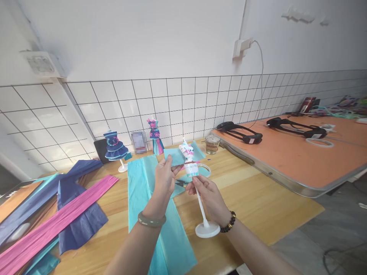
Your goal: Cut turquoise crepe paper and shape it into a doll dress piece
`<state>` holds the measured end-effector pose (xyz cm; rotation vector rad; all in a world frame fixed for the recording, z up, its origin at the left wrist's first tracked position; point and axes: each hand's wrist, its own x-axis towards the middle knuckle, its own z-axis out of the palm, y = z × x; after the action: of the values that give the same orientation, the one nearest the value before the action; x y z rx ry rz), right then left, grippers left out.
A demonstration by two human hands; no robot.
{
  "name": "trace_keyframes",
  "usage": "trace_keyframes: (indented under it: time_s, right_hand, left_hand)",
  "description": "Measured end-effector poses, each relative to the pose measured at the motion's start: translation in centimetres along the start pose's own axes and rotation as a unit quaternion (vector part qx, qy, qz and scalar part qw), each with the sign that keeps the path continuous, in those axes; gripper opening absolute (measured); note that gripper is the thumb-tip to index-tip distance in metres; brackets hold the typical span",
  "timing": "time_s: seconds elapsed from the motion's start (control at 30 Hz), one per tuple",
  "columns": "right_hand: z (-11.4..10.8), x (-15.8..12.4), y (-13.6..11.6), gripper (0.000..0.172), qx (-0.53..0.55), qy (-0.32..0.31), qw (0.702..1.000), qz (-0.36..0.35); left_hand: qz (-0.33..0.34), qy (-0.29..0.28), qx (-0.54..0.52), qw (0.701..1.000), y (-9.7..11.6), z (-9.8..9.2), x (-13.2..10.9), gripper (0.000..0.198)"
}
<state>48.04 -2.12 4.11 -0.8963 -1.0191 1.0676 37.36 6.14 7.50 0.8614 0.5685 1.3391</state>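
My right hand point(210, 194) is closed around the top of the stand of a small white dress-form mannequin point(191, 169), just under its body. The mannequin is tilted, its round white base point(207, 230) nearest me. It has pink and turquoise trim on the chest and a brown band at the hips. My left hand point(164, 175) pinches a turquoise paper strip point(174, 157) at the mannequin's left side; the strip shows again behind its right side. Scissors point(181, 183) lie behind and between my hands, partly hidden. A roll of tape point(207, 168) lies behind the mannequin.
Turquoise paper point(140, 191) lies under my left arm. Pink paper point(71, 206) and dark blue paper point(83, 225) are heaped left. Two dressed mannequins, one in blue point(114, 147), one in pink-and-blue point(155, 137), stand behind. A glass point(212, 144) stands near the orange table point(286, 164).
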Motion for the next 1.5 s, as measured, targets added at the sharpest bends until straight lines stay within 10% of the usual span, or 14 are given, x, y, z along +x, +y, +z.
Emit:
trace_keyframes:
  time_s: [0.23,0.47,0.63,1.17,1.5]
  right_hand:
    - [-0.8,0.2,-0.3,0.027,0.137,-0.018,0.988,0.075]
    - [-3.0,0.6,-0.9,0.031,0.425,-0.104,0.883,0.17]
    - [-4.6,0.5,-1.2,0.042,0.461,-0.116,0.862,0.177]
    - [-8.3,1.3,-2.7,0.033,0.097,-0.007,0.995,0.037]
    - [-15.9,5.0,-1.4,0.035,-0.098,0.098,0.988,-0.069]
  left_hand:
    - [-0.013,0.025,-0.031,0.999,0.0,-0.4,0.4,0.014]
    - [-0.042,0.04,-0.061,0.996,-0.5,-0.9,1.2,0.015]
    - [-0.069,0.048,-0.066,0.994,-0.7,-1.3,1.6,0.017]
    - [-0.102,0.085,-0.036,0.991,-0.9,-2.1,2.0,0.007]
    - [-0.075,0.097,-0.007,0.992,0.9,-3.9,2.5,0.008]
